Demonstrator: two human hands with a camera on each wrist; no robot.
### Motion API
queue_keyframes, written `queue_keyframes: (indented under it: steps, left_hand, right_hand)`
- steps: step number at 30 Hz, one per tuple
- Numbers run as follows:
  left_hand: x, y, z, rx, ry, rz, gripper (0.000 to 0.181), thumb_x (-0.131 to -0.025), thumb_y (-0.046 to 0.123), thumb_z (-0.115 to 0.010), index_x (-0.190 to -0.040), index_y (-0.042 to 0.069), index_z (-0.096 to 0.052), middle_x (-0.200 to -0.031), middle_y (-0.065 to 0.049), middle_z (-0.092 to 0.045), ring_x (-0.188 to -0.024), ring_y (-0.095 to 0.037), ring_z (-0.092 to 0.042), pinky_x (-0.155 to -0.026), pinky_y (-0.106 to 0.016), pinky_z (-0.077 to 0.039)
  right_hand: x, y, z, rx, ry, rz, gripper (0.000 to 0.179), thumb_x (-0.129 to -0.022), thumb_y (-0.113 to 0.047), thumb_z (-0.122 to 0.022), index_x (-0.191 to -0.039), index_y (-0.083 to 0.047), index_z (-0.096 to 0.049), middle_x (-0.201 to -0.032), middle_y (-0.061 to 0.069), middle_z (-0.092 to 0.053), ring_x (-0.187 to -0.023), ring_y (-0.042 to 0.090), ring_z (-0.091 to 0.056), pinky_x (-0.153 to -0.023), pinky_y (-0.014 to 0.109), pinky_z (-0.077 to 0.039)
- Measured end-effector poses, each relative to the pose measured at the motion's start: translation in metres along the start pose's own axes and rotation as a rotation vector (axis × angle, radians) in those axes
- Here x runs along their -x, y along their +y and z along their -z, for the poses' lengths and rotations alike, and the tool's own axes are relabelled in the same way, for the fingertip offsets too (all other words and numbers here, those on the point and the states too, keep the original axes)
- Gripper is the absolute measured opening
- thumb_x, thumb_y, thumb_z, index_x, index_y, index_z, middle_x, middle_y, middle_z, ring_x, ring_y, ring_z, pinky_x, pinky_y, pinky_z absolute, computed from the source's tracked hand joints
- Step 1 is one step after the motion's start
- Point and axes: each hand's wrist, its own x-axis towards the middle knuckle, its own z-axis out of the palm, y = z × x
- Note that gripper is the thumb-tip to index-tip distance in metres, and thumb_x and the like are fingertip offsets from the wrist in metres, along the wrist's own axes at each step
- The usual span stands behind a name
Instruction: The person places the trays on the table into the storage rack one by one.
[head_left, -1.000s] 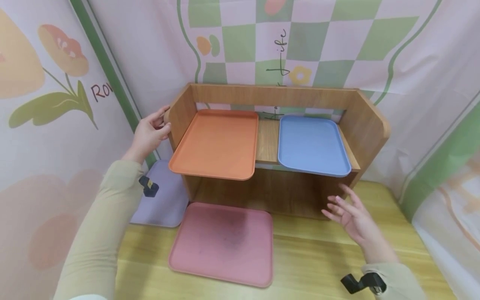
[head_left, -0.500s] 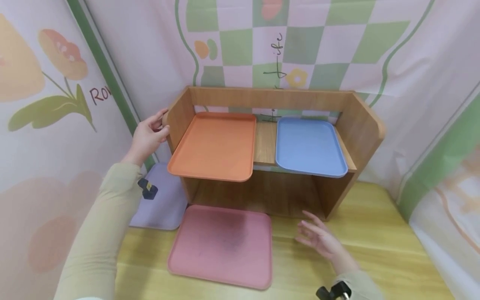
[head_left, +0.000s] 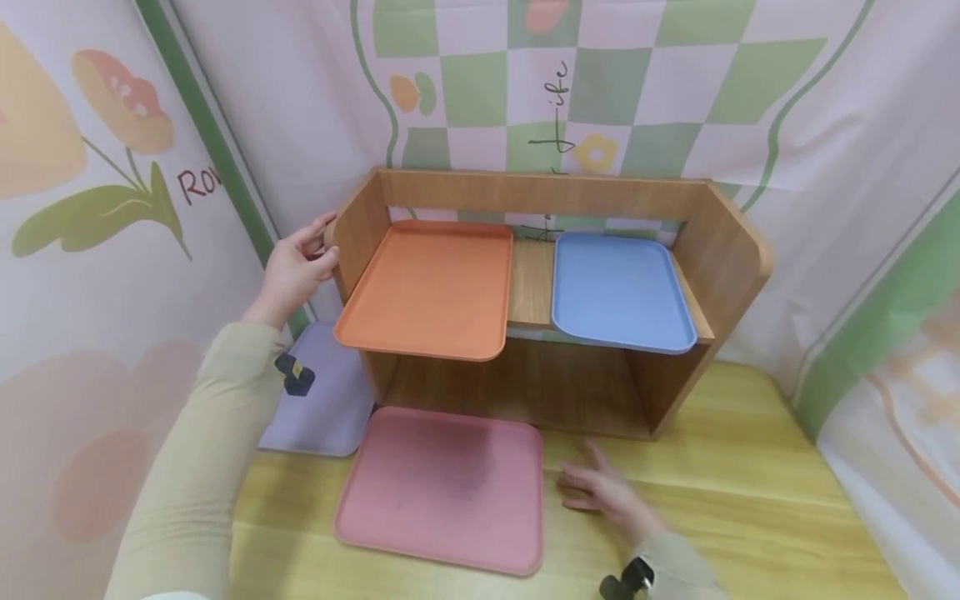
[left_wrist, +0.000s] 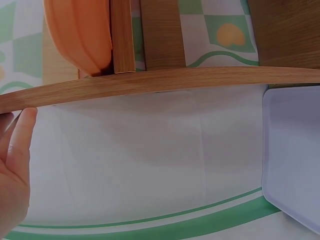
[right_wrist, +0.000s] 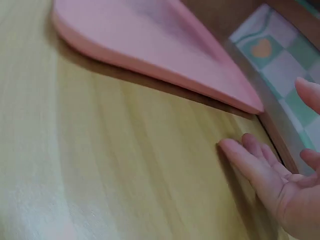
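My left hand (head_left: 292, 271) holds the rounded front edge of the left side panel of a wooden desktop shelf (head_left: 540, 196). In the left wrist view, a fingertip meets that panel's edge. Low over the table, my right hand (head_left: 603, 492) reaches with spread fingers toward the right edge of a pink tray (head_left: 442, 492), a small gap apart from it. The right wrist view also shows this gap between the fingers (right_wrist: 250, 165) and the tray. On the shelf's upper board lie an orange tray (head_left: 435, 292) at left and a blue tray (head_left: 622, 292) at right, both overhanging its front.
A lilac tray (head_left: 322, 400) lies on the table left of the shelf, partly behind my left forearm. The shelf has an open lower compartment (head_left: 517, 387). Patterned curtains (head_left: 465, 83) hang close behind and at both sides of the wooden table (head_left: 735, 483).
My right hand has moved left and down, from beside the shelf's right end to near the pink tray. The left hand stays on the side panel, and the trays have not moved.
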Motion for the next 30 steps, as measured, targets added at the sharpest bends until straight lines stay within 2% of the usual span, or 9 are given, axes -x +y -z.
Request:
queue_keyframes:
  steps: [6,14,17,20,26,30]
  left_hand:
    - [0.0,0.001,0.0,-0.006,-0.001,-0.012,0.054,-0.095,0.009,-0.052,-0.146,0.02,-0.037,-0.145,-0.012,-0.042,-0.119,-0.022,-0.054,-0.064,-0.013,-0.048]
    - [-0.001,0.001,0.0,-0.001,-0.001,-0.009,0.054,-0.095,0.009,-0.053,-0.146,0.02,-0.037,-0.145,-0.012,-0.043,-0.118,-0.022,-0.054,-0.065,-0.014,-0.048]
    - [0.0,0.001,0.0,-0.002,0.002,-0.005,0.054,-0.095,0.009,-0.053,-0.146,0.021,-0.038,-0.145,-0.011,-0.042,-0.119,-0.023,-0.054,-0.064,-0.013,-0.048]
    - [0.0,0.001,0.001,-0.016,0.003,-0.005,0.054,-0.095,0.01,-0.053,-0.146,0.022,-0.038,-0.145,-0.011,-0.042,-0.118,-0.023,-0.054,-0.064,-0.013,-0.048]
    - [0.002,0.002,0.001,-0.017,-0.003,-0.004,0.055,-0.095,0.01,-0.052,-0.146,0.022,-0.037,-0.146,-0.011,-0.041,-0.118,-0.023,-0.054,-0.063,-0.013,-0.047]
    - [0.003,0.002,0.001,-0.012,-0.006,0.003,0.055,-0.095,0.01,-0.052,-0.147,0.022,-0.037,-0.146,-0.012,-0.04,-0.119,-0.024,-0.053,-0.063,-0.013,-0.047]
  right_hand:
    - [-0.012,-0.004,-0.016,0.065,-0.008,0.02,0.087,-0.087,-0.008,-0.06,-0.149,0.002,0.001,-0.128,0.04,-0.04,-0.096,0.029,-0.063,-0.08,0.046,-0.055]
    - [-0.021,-0.005,-0.034,0.088,-0.02,0.017,0.087,-0.085,0.001,-0.06,-0.148,0.003,0.0,-0.108,0.025,-0.055,-0.075,0.018,-0.066,-0.069,0.04,-0.057]
    - [-0.023,-0.005,-0.041,0.141,-0.007,0.04,0.089,-0.081,0.005,-0.063,-0.148,0.001,-0.005,-0.101,0.022,-0.057,-0.07,0.015,-0.063,-0.062,0.037,-0.057]
    - [-0.026,-0.003,-0.046,0.216,0.032,0.078,0.09,-0.076,0.009,-0.066,-0.148,0.0,-0.013,-0.092,0.02,-0.058,-0.064,0.015,-0.059,-0.056,0.034,-0.055]
    - [-0.03,0.001,-0.055,0.406,0.172,0.161,0.086,-0.068,0.013,-0.071,-0.144,0.001,-0.031,-0.072,0.012,-0.054,-0.053,0.015,-0.051,-0.046,0.029,-0.049]
    - [-0.032,0.004,-0.058,0.497,0.219,0.202,0.083,-0.066,0.013,-0.072,-0.14,0.003,-0.036,-0.066,0.008,-0.051,-0.049,0.013,-0.047,-0.042,0.024,-0.044]
